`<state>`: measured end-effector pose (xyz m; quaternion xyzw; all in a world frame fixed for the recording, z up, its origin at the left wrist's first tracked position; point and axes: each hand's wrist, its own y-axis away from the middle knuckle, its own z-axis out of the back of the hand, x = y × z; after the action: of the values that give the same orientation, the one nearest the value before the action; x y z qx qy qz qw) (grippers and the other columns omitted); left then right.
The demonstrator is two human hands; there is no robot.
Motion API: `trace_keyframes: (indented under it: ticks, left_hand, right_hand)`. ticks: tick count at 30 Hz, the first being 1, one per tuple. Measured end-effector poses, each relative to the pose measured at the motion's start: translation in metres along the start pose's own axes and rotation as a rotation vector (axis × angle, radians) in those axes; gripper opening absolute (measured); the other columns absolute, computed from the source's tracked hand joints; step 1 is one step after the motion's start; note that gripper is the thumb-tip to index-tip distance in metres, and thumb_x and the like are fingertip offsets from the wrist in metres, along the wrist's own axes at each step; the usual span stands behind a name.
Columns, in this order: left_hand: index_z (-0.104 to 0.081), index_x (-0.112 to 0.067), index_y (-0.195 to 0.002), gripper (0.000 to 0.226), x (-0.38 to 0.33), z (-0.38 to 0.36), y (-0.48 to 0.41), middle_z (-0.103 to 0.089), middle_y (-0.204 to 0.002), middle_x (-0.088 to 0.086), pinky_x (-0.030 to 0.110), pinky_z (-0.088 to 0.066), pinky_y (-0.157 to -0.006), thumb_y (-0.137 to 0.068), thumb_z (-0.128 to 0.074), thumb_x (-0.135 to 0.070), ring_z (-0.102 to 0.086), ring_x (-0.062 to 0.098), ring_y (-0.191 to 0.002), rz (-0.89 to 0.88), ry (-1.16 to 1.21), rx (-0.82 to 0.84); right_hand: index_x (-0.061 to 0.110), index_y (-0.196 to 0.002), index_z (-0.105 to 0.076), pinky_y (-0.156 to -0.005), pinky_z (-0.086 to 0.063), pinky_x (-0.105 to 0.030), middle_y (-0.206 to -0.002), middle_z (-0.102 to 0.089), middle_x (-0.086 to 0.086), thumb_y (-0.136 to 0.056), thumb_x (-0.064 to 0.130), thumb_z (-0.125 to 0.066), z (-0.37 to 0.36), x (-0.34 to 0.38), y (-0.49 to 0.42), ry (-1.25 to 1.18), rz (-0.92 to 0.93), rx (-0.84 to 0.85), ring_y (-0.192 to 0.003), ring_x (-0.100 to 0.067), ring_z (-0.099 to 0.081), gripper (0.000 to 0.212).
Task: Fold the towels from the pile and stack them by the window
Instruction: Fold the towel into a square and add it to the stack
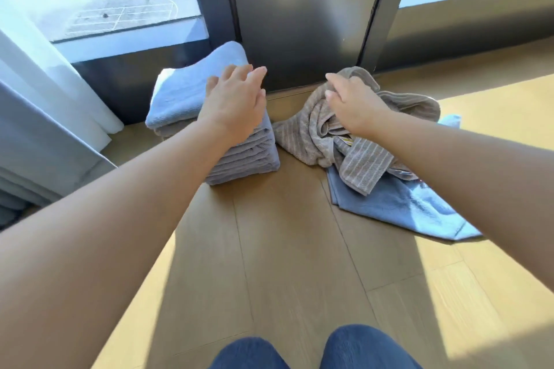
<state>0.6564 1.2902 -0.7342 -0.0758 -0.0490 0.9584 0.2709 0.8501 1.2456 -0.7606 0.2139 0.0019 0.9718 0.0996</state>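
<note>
Judging by the head view, the only one given, the striped towel (359, 165) is taken to be light, soft and wholly limp. It will likely sag and trail when lifted, and no care against breakage is needed. Its terry nap is unlikely to slip once pinched. Because it lies crumpled, a hem or corner is best sought and taken hold of, so that the cloth can be shaken out flat. The loose flap nearest the person looks the readiest place. The blue towel (389, 210) beneath it may be dragged along if the two are caught together.

The pile (314, 129) is seen on the floor (284, 249) at the foot of the pillar (299, 18), to the pillar's right. The striped towel is beige with pale ribs and bunched in folds, with a small label (346, 140) showing among them. The blue one is spread flatter below it. The stack (186, 93) stands at the pillar's foot on its left side, below the window (105, 3). A pale blue towel lies on top of grey ones, and the edges are fairly even.

The left grip (236, 105) is laid on the stack's top, fingers spread and nearly straight. The right grip (356, 111) is held over the striped towel. Its thumb and forefinger are seen apart, but whether the far fingers have closed on cloth cannot be told.
</note>
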Motion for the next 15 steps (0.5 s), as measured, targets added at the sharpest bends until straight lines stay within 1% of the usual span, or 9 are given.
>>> trace_keyframes:
  ticks: [3,6,9,12,15]
  left_hand:
    - [-0.029,-0.014,-0.143,0.045,-0.029,-0.016,-0.003,-0.036,-0.144,0.006,0.045,-0.020,-0.108,-0.099,-0.029,-0.022,-0.027,0.027,-0.134,-0.045,0.014,0.032]
    - [-0.032,-0.014,-0.141,0.044,-0.057,-0.038,-0.004,-0.040,-0.140,0.006,0.044,-0.019,-0.105,-0.098,-0.030,-0.022,-0.030,0.027,-0.131,-0.099,-0.043,0.030]
    - [-0.034,-0.014,-0.140,0.044,-0.086,-0.062,-0.002,-0.040,-0.141,0.007,0.043,-0.022,-0.104,-0.097,-0.031,-0.022,-0.031,0.028,-0.130,-0.130,-0.027,0.098]
    - [-0.031,-0.014,-0.142,0.046,-0.111,-0.090,0.008,-0.038,-0.144,0.007,0.042,-0.025,-0.103,-0.096,-0.033,-0.022,-0.030,0.028,-0.132,-0.126,0.026,0.199]
    - [-0.035,-0.014,-0.139,0.043,-0.127,-0.120,0.019,-0.041,-0.140,0.007,0.041,-0.029,-0.101,-0.096,-0.035,-0.024,-0.033,0.027,-0.130,-0.154,0.003,0.303]
  right_hand:
    - [0.016,-0.144,-0.024,-0.104,-0.032,-0.044,-0.137,-0.036,-0.024,-0.100,0.027,-0.027,0.011,-0.032,0.013,0.039,-0.051,-0.029,-0.126,-0.042,-0.036,0.046]
    - [0.018,-0.143,-0.026,-0.105,-0.031,-0.044,-0.137,-0.036,-0.021,-0.099,0.028,-0.028,0.017,-0.062,0.026,0.020,-0.113,-0.050,-0.127,-0.038,-0.035,0.046]
    - [0.013,-0.138,-0.035,-0.099,-0.035,-0.042,-0.134,-0.041,-0.019,-0.097,0.024,-0.031,0.008,-0.087,0.045,0.046,-0.140,-0.082,-0.125,-0.035,-0.039,0.042]
    - [0.008,-0.130,-0.043,-0.095,-0.040,-0.043,-0.129,-0.047,-0.017,-0.094,0.019,-0.038,-0.017,-0.110,0.067,0.126,-0.134,-0.024,-0.121,-0.034,-0.042,0.038]
    - [0.006,-0.127,-0.047,-0.095,-0.039,-0.042,-0.126,-0.049,-0.017,-0.091,0.017,-0.042,-0.047,-0.130,0.085,0.165,-0.152,0.063,-0.120,-0.034,-0.042,0.038]
